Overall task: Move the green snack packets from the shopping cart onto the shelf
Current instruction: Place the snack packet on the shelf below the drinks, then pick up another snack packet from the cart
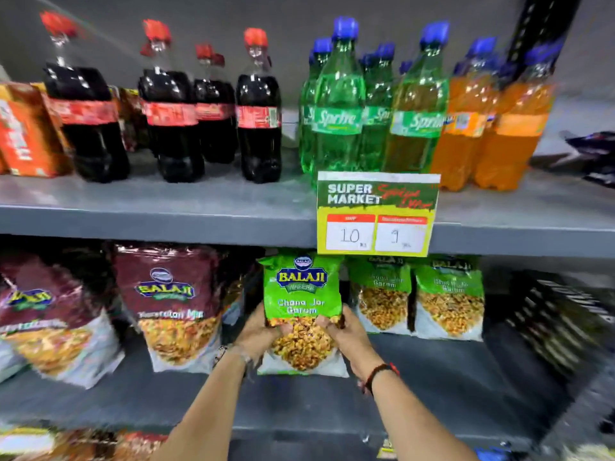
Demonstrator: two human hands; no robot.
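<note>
Left hand (261, 334) and right hand (346, 334) clasp one green snack packet (301, 294) upright on the shelf (432, 387). Two matching packets (416, 294) stand just beside it.

The lower sides of the green packet (301, 294) are covered by the left hand (258, 334) and the right hand (346, 337). The tops of two further green packets (447, 294) are hidden behind the price sign (377, 214). The small print on this sign cannot be read. The maroon packets (53, 314) at the left are blurred and cut by the edge.
</note>
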